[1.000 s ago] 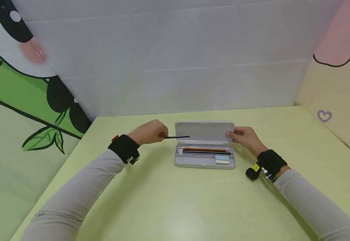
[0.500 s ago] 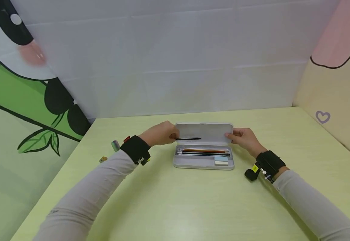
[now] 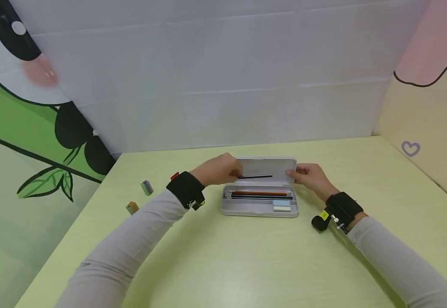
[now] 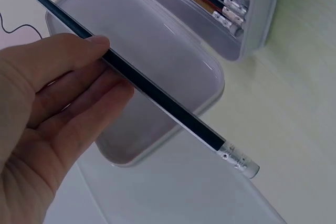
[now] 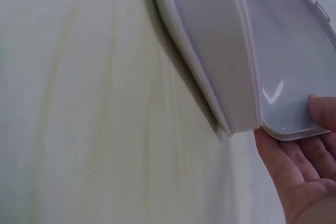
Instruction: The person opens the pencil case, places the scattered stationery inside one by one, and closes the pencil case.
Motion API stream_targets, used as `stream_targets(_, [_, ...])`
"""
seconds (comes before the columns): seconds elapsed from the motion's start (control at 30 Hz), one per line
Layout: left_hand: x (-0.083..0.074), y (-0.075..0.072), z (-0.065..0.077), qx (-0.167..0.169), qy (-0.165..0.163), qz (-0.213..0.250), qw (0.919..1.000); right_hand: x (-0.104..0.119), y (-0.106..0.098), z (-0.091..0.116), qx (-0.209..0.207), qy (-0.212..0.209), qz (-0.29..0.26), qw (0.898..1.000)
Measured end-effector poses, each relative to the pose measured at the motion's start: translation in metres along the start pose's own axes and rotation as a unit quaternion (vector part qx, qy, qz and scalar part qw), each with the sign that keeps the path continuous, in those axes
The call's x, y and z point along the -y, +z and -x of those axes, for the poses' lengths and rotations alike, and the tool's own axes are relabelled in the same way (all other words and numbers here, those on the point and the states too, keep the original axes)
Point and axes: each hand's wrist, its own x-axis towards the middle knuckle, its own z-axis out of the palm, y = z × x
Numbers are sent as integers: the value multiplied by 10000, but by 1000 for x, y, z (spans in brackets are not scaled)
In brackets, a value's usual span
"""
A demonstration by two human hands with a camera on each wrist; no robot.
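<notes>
My left hand (image 3: 220,169) pinches a black pencil (image 4: 157,94) between thumb and fingers, in front of the raised lid of a pencil case. In the left wrist view the pencil's white eraser end points to the lower right. The right hand (image 3: 312,179) grips the right edge of the lid (image 5: 294,51), thumb on its inner face and fingers behind. The pencil case (image 3: 246,209) lies open on the table. Several pencils (image 3: 261,194) lie in its rear compartment, and a pale blue and white eraser (image 3: 282,206) sits at the front right.
On the table (image 3: 223,256), left of the case, lie a grey-green small block (image 3: 146,187) and a yellow-orange small block (image 3: 132,208), near the left forearm. A white wall (image 3: 223,85) rises behind the table's far edge.
My left hand has moved right with the pencil, from beside the case to in front of the lid. Two small blocks have come into sight behind the left arm. The right hand keeps its grip.
</notes>
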Motion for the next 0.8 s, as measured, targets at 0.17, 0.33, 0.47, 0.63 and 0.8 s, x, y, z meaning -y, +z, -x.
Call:
stream_targets(0.17, [-6, 8, -3, 53, 84, 184, 9998, -4, 5, 2, 18, 113, 14, 9999])
stream_targets(0.33, [-9, 8, -9, 83, 43, 245, 9997, -1, 5, 3, 26, 55, -134, 9999])
stream_targets(0.47, [-13, 2, -16, 71, -42, 356, 9993, 3, 2, 3, -80, -46, -310, 9995])
stream_targets(0.63, [-18, 3, -22, 186, -80, 610, 9979, 5, 3, 5, -118, 25, -430, 9990])
stream_targets(0.8, [-20, 15, -23, 272, -63, 773, 9966, 2, 9, 9, -89, 121, -446, 9989])
